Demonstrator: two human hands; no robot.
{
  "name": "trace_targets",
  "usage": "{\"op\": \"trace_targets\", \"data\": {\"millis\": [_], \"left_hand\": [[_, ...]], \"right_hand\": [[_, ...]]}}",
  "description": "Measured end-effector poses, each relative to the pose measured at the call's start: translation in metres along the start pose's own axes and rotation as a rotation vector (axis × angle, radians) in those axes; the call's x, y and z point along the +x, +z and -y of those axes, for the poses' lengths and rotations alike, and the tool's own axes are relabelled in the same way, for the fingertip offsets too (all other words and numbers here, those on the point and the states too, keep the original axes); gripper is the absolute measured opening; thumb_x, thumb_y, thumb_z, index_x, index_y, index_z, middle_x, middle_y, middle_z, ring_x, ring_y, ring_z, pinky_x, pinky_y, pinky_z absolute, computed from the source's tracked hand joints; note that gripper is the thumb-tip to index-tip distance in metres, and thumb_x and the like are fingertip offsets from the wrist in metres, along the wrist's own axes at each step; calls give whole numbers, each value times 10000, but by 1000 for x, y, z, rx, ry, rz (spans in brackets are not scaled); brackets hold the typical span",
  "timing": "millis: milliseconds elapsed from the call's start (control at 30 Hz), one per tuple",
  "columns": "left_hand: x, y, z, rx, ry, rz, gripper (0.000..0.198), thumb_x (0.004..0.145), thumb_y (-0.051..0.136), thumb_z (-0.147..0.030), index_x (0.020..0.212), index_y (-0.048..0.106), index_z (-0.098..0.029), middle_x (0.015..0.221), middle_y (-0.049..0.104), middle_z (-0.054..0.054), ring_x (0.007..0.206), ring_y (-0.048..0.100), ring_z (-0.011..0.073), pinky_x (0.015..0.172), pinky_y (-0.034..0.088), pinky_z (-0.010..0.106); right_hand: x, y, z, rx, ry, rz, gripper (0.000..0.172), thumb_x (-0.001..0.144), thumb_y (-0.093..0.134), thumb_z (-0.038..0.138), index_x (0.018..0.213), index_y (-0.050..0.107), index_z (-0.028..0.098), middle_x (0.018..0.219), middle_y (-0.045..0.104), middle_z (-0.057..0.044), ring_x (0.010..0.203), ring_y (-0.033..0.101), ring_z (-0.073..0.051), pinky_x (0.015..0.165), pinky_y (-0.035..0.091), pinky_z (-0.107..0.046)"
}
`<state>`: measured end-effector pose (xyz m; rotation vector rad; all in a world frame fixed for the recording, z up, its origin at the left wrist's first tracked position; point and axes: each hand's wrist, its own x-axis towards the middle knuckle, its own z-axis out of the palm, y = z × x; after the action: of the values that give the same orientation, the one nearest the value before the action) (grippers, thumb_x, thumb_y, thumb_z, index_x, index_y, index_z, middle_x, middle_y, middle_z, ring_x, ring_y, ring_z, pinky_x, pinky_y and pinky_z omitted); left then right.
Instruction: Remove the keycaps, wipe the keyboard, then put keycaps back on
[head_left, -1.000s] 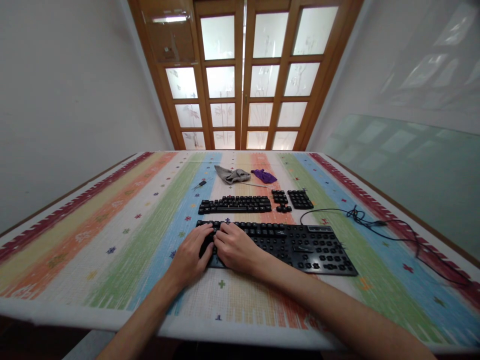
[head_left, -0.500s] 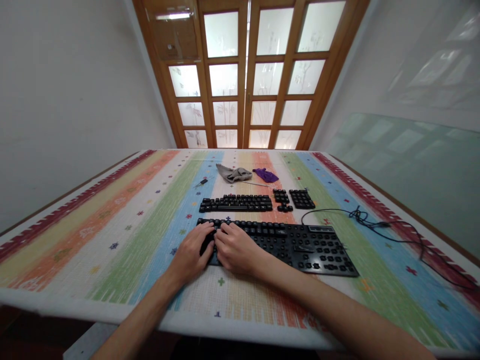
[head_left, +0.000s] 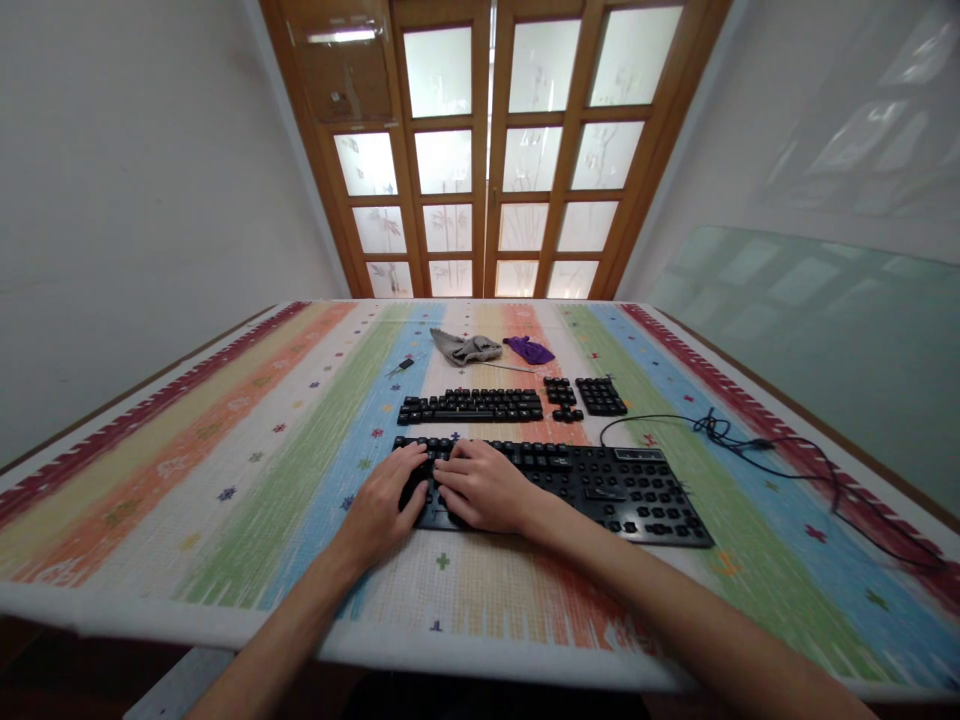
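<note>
A black keyboard (head_left: 540, 490) lies across the table in front of me; many of its switches at the right end show without keycaps. My left hand (head_left: 384, 500) rests over the keyboard's left end, fingers on its upper rows and thumb near the lower edge, gripping it. Close beside it, my right hand (head_left: 484, 488) is on the left-middle keys with bent fingers pressed together. Whatever lies under those fingertips is hidden. Behind the keyboard sit a block of loose keycaps (head_left: 471, 406), a small group of keycaps (head_left: 559, 392) and a number-pad set of keycaps (head_left: 600, 396).
A grey cloth (head_left: 466, 348) and a purple cloth (head_left: 529, 349) lie toward the back, with a thin rod (head_left: 506, 367) in front of them. A small black tool (head_left: 405, 366) is to their left. The black cable (head_left: 720, 432) trails right over the striped tablecloth (head_left: 300, 480).
My right hand has shifted slightly right and away from the left hand, its fingers now bent differently over the keys. The left hand stays in place.
</note>
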<state>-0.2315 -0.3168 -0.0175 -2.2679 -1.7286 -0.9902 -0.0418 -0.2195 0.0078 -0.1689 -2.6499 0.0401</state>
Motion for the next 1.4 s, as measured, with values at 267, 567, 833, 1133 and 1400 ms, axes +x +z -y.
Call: {"op": "trace_targets", "data": {"millis": [267,567,833,1133,1400], "left_hand": [[1,1,1,78,167,134,460,992,438,-257,1443,433,-166,1491,458,119,1402,404,257,1150,372,521],[0,-1,4,151,215,211,497,1021,394,-335,1491,362,-179,1519,413,115,1429,353,247,1165,347,510],[1,-4,1,157,201,230,554,1002,445,-389,1504,335,-184,1525,397,119,1420,368,252,1165,351,498],[2,-7,-4,176,191,255,640,1006,436,-392,1551,186,-169,1580,286,115,1463,274,254,1191,294,494],[3,-6,-3,149,185,269,638,1003,438,-429,1553,191,-220,1574,307,91,1458,291,241,1194,285,482]], "right_hand": [[-6,-14,-37,149,148,-150,172,908,570,183,875,737,159,858,740,-77,855,563,-202,818,476,-350],[29,-3,-85,109,315,-98,149,851,609,139,881,755,140,889,752,-78,876,590,-197,861,430,-340],[69,8,-115,24,479,75,223,851,582,160,960,776,138,975,762,-97,930,605,-226,922,405,-340],[86,21,-132,17,602,138,231,845,575,176,914,791,135,932,767,-114,933,628,-244,904,433,-322],[90,21,-132,26,600,147,214,829,581,137,906,780,153,943,765,-98,954,634,-240,873,445,-310]]}}
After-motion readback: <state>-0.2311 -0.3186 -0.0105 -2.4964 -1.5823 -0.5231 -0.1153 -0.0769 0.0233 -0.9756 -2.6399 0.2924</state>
